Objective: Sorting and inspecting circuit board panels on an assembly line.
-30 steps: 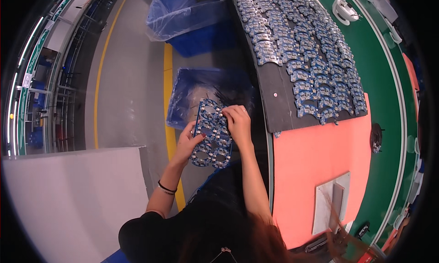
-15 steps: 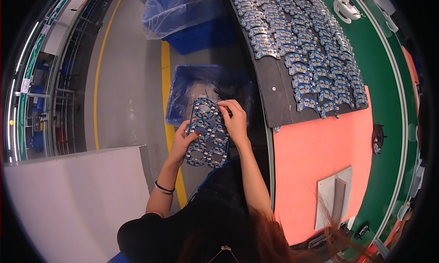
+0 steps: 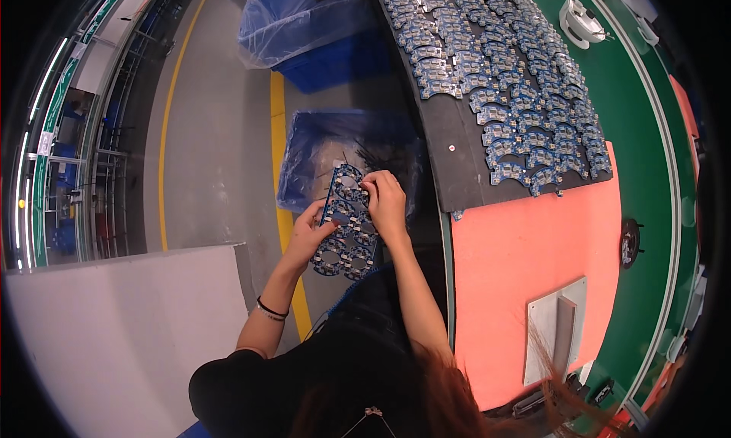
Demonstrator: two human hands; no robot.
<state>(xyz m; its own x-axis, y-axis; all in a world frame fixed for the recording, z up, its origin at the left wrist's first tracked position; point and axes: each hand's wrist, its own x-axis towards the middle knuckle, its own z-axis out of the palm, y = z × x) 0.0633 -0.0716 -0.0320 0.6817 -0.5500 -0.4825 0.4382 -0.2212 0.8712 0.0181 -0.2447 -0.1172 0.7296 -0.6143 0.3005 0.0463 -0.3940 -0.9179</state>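
Note:
Over a blue bin, a blue circuit board panel [image 3: 347, 236] is held up at a slant, with several rounded boards joined in it and oval openings between them. My left hand [image 3: 306, 238] grips its left edge, the thumb lying across the face. On the upper right edge, my right hand [image 3: 387, 203] has its thumb and fingers closed in a pinch; the exact contact is partly hidden by the fingers. Below sits the blue bin [image 3: 295, 152], lined with clear plastic and holding dark strip-like scraps.
To the right, a dark board [image 3: 466, 180] bears rows of separated blue circuit boards [image 3: 502, 114] on an orange-pink tabletop [image 3: 502, 263]. A metal plate with an upright fin [image 3: 562, 327] rests nearer. Another plastic-lined blue bin [image 3: 327, 65] stands farther off. A white panel [image 3: 129, 324] is at left.
The panel's top has shifted slightly to the right, so it leans more. My right hand has moved down a little along its edge, fingers drawn closer together. My left hand still holds on.

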